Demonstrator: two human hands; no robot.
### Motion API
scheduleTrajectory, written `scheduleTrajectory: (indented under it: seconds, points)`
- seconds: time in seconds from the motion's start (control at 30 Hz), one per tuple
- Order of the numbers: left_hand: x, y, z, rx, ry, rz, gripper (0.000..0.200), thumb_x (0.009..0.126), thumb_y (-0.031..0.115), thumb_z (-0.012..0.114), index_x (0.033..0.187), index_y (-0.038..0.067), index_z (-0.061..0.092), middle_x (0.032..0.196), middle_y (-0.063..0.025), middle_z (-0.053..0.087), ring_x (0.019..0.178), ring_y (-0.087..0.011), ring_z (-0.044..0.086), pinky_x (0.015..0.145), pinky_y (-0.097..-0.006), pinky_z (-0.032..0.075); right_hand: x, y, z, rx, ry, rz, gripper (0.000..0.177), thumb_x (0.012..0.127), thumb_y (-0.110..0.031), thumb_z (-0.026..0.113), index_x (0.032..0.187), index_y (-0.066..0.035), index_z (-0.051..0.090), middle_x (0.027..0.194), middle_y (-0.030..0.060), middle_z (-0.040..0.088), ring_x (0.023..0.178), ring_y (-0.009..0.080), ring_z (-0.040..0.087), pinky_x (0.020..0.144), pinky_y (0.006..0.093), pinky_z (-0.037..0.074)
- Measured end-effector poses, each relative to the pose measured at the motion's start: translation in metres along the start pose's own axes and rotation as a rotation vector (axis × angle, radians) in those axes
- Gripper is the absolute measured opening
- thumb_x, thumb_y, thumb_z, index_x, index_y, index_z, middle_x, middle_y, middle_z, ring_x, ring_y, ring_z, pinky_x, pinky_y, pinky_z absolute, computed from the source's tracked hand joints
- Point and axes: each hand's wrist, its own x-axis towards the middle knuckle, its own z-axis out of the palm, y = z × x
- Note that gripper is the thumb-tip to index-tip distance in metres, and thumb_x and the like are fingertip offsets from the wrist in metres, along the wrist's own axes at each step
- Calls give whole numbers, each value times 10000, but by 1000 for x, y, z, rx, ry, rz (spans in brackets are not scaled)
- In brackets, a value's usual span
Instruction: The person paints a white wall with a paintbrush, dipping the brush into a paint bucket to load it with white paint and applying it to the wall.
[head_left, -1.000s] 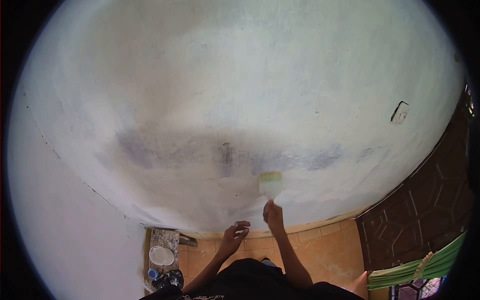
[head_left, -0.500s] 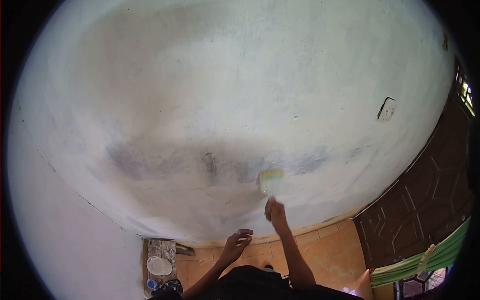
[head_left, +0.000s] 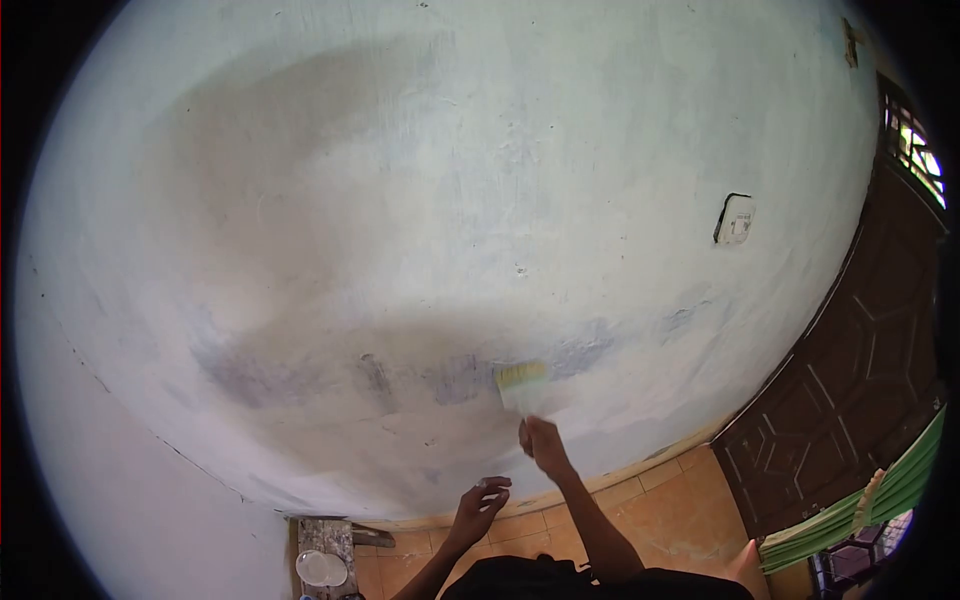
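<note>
The right hand [head_left: 544, 447] is closed in a grip; the left hand [head_left: 479, 507] is near it, fingers [head_left: 494, 484] loosely bent. Both forearms [head_left: 597, 525] reach forward, angled inward.

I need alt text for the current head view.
A person's right hand holds a wide brush at a patchy, pale wall, with the left hand lower and half open. A white container sits on a bench at bottom left; a dark door at right.

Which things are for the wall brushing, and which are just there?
For the job:
- brush, held in the right hand
- wall
- probably the white tub and the bench under it

Just there:
- door
- curtain
- switch plate
</note>
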Motion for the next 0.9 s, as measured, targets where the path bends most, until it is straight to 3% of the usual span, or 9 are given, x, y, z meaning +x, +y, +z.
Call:
scheduleTrajectory:
  seconds: [0.07,0.17,0.3,0.4,0.43,0.6,0.67,0.77,0.9]
  points:
    - [0,7,7,8,12,13,220,940,149,606,1129,36,598,1129,-65,636,1029,-174,621,871,-330,506,-38,22,7,136,9,128,442,1039,-310,363,652,-99,396,527,-38,333,460,64,302,428,254,246]
    - [8,-3,6,-21,58,14,218,939,142,606,1130,39,597,1127,-62,636,1033,-173,620,874,-332,508,-56,-20,11,323,94,405,467,1035,-309,374,620,-96,375,517,-27,327,445,75,293,420,261,244]
    - [1,-4,14,-21,88,-39,223,938,136,604,1135,31,593,1123,-60,635,1039,-172,618,880,-332,509,-19,-62,-11,228,73,104,477,1015,-458,399,678,-120,390,542,-64,307,422,41,254,386,223,188]
    - [1,-12,18,-21,77,-31,230,939,139,604,1139,27,591,1120,-62,635,1047,-177,615,881,-334,509,6,-89,-20,277,62,129,476,1019,-449,393,678,-118,383,540,-62,308,424,39,254,389,224,191]
    - [2,-12,19,-27,79,-29,232,940,142,603,1141,27,592,1123,-63,635,1050,-179,615,880,-333,509,10,-79,-21,297,72,184,476,1026,-436,381,675,-115,383,535,-60,307,425,40,257,392,224,197]
    - [14,1,22,20,142,9,228,941,147,603,1135,28,602,1127,-67,635,1048,-190,621,871,-326,514,-31,30,-8,116,91,56,485,1043,-374,363,634,-115,387,516,-49,338,412,52,287,389,227,214]
    - [17,-2,24,-5,179,15,220,940,130,595,1122,5,602,1109,-85,640,1014,-194,640,863,-313,509,-55,10,-1,215,103,258,468,1045,-363,358,651,-113,396,522,-52,329,413,53,279,390,227,213]
    - [24,1,27,-12,220,18,216,940,121,591,1115,-5,603,1099,-95,643,995,-195,651,859,-305,506,-46,-25,-12,341,67,215,455,1046,-363,354,672,-109,399,530,-55,317,416,51,268,389,228,213]
    - [28,-3,37,16,192,7,211,941,113,587,1117,-3,601,1103,-97,643,993,-197,652,866,-305,507,-3,-65,-39,260,72,155,445,1048,-361,348,686,-108,405,534,-56,311,422,48,264,390,230,214]
